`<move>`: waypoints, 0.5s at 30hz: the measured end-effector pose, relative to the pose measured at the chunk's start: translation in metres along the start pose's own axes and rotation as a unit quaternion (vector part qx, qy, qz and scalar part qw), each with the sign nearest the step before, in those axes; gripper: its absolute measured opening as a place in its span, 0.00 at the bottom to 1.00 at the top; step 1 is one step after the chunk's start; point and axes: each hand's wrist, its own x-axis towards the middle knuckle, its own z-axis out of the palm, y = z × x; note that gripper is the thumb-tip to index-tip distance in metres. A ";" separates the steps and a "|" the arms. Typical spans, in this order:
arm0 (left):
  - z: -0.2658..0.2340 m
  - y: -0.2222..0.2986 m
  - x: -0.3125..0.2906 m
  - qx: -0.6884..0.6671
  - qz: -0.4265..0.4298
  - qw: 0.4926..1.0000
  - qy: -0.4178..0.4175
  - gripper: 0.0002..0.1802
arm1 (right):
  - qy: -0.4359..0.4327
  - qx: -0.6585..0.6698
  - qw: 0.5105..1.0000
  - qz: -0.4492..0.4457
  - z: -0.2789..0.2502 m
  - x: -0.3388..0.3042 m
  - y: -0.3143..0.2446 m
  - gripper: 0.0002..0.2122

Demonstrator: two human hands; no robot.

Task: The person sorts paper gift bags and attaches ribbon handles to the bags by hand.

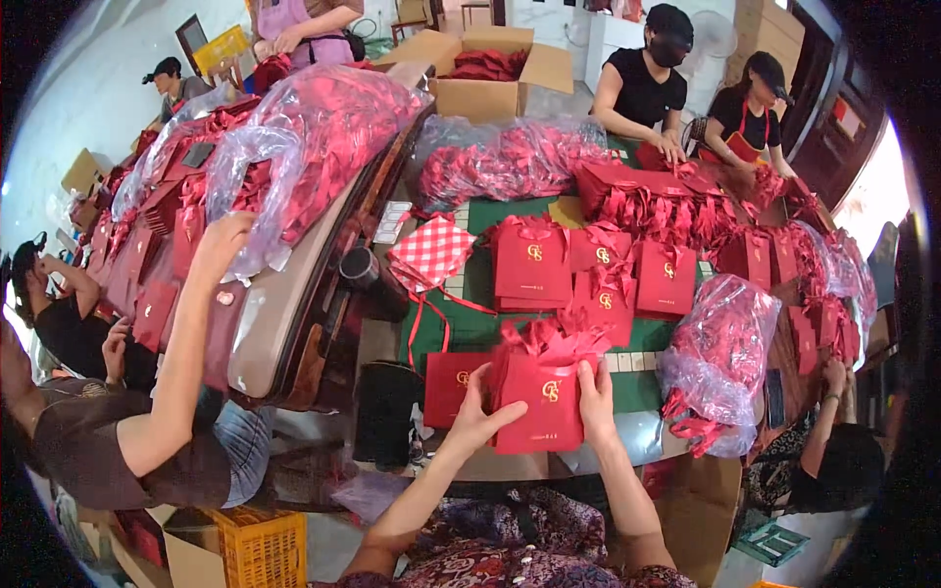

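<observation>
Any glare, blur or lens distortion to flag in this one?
Head view: fisheye bending and black vignetting toward the rim; blown-out white glare at the right-hand doorway; shiny highlights on the clear plastic bag right of the held red gift bags, whose front face looks fairly sharp.

Green tbl (pixel 635 392) w/ red bags (pixel 532 265); clear plastic sacks (pixel 720 333) — pale tiles (pixel 637 362)

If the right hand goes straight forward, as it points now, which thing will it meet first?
Beyond the held bags, the right hand would probably meet the red bag just ahead; depth is unclear, so it might pass above it.
</observation>
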 end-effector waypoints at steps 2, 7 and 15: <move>-0.011 0.008 0.002 0.041 -0.019 0.999 -0.018 0.51 | 0.003 0.028 0.999 -0.021 0.010 0.015 0.001 0.21; -0.030 0.025 0.010 -0.023 -0.034 0.997 0.071 0.48 | -0.009 -0.020 0.997 -0.076 0.064 0.024 -0.024 0.14; -0.072 0.016 0.008 -0.204 -0.013 0.973 0.110 0.43 | -0.024 0.050 0.997 -0.054 0.112 0.060 0.005 0.15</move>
